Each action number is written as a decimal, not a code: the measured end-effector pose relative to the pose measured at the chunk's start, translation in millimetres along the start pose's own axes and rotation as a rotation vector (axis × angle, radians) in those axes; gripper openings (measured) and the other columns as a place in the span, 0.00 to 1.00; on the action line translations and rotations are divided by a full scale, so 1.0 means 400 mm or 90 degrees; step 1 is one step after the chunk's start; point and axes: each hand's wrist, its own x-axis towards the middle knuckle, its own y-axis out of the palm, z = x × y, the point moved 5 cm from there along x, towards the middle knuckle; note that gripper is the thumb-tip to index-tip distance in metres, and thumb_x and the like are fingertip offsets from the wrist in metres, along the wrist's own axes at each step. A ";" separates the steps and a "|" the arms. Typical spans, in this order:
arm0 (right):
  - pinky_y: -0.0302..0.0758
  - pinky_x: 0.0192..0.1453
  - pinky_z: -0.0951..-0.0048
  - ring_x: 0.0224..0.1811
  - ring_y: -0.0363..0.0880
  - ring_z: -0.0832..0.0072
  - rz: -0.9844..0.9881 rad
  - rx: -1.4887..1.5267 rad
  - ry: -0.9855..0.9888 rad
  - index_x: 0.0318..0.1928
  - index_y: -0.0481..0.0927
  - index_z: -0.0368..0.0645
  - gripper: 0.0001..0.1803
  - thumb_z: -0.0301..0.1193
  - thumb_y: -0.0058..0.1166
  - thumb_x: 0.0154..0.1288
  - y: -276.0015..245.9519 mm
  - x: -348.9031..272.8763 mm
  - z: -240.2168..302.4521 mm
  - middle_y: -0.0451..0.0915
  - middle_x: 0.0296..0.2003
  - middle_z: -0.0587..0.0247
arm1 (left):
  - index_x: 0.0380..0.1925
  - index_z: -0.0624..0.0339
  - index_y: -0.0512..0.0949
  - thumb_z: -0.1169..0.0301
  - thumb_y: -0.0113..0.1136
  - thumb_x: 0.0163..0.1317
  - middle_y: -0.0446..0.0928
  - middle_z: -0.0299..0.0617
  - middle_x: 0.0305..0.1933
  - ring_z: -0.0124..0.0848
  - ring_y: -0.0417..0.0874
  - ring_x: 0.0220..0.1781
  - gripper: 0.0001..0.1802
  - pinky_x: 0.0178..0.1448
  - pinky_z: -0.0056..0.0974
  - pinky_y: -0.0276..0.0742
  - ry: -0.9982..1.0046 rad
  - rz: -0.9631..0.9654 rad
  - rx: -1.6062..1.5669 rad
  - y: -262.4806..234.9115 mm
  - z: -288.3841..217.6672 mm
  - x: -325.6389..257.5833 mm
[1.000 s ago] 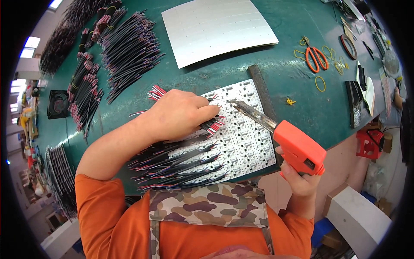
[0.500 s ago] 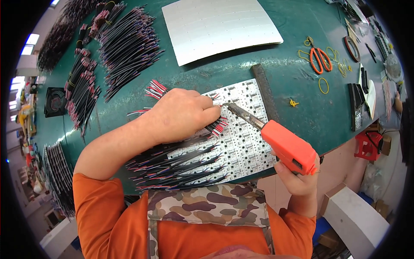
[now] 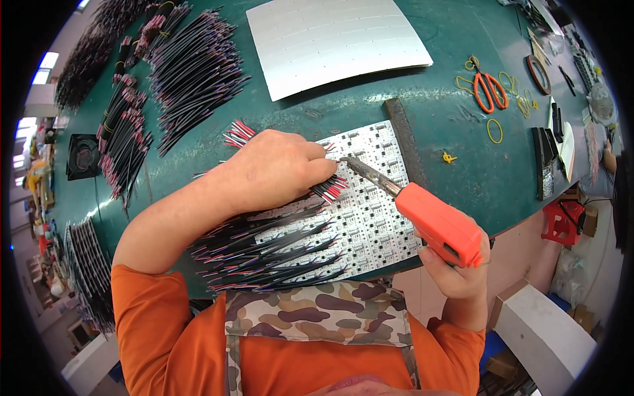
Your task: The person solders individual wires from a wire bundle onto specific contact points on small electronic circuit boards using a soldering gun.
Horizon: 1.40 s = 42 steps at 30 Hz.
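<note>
A white circuit panel (image 3: 370,218) lies on the green table (image 3: 436,132) in front of me. Several black wire leads with red ends (image 3: 264,251) are attached along it and fan out to the left. My left hand (image 3: 277,168) rests on the panel and pinches a bundle of wires (image 3: 330,188) against it. My right hand (image 3: 456,270) grips an orange soldering gun (image 3: 439,224). Its metal tip (image 3: 347,162) touches the panel right beside my left fingertips.
A second blank white panel (image 3: 330,39) lies at the back. Piles of black wire bundles (image 3: 185,79) cover the left of the table. Orange scissors (image 3: 489,89), rubber bands and small tools sit at the right. A dark bar (image 3: 406,142) lies by the panel.
The soldering gun has swung left, its tip closing in on my left fingertips. My left hand has stayed on the panel with the wires.
</note>
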 end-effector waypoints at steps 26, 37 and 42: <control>0.78 0.53 0.66 0.48 0.85 0.59 0.011 0.022 0.006 0.54 0.77 0.27 0.28 0.20 0.65 0.49 -0.009 -0.013 -0.009 0.82 0.49 0.45 | 0.45 0.60 0.79 0.74 0.61 0.51 0.77 0.42 0.34 0.43 0.81 0.37 0.18 0.40 0.45 0.78 0.015 0.042 -0.052 -0.004 0.004 0.004; 0.78 0.49 0.67 0.43 0.85 0.57 -0.003 0.017 0.000 0.52 0.78 0.28 0.25 0.20 0.64 0.50 -0.004 -0.003 0.006 0.83 0.47 0.46 | 0.45 0.62 0.79 0.75 0.60 0.50 0.79 0.43 0.36 0.43 0.81 0.39 0.18 0.43 0.45 0.78 0.038 0.057 -0.067 -0.004 0.001 0.010; 0.79 0.48 0.68 0.42 0.86 0.59 0.002 0.001 -0.011 0.52 0.77 0.28 0.25 0.20 0.64 0.50 -0.006 0.007 0.017 0.83 0.46 0.47 | 0.45 0.62 0.79 0.75 0.59 0.51 0.79 0.43 0.37 0.44 0.81 0.39 0.18 0.44 0.45 0.78 0.037 0.072 -0.067 -0.003 0.003 0.012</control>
